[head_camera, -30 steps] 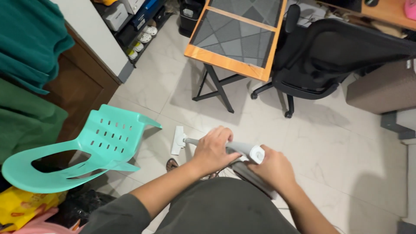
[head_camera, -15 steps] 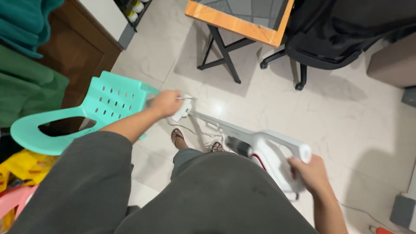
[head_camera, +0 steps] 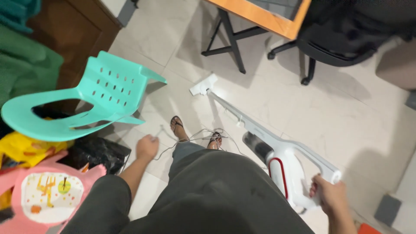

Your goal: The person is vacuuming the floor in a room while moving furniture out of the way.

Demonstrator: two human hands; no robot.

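White plastic forms the stick vacuum cleaner (head_camera: 277, 162), which slants across the pale tiled floor (head_camera: 346, 117) from lower right to upper centre; its flat floor head (head_camera: 203, 85) rests on the tiles near the black legs of an orange-topped table (head_camera: 264, 19). The right hand (head_camera: 328, 195) is closed around the rear end of the vacuum's looped handle, beside the body with its red trim and dark dust cup. A thin pale cord (head_camera: 197, 136) trails from the tube, loops over the person's sandalled feet (head_camera: 195, 132), and runs to the left hand (head_camera: 147, 146), which is curled into a fist around it. Dark grey clothing fills the lower centre of the view. Left of the feet, a turquoise plastic chair (head_camera: 93, 102) lies tipped toward a brown wooden cabinet (head_camera: 69, 30). A pink child's seat (head_camera: 47, 195) and a yellow bag (head_camera: 26, 149) sit at lower left. A black office chair (head_camera: 346, 34) stands at upper right.
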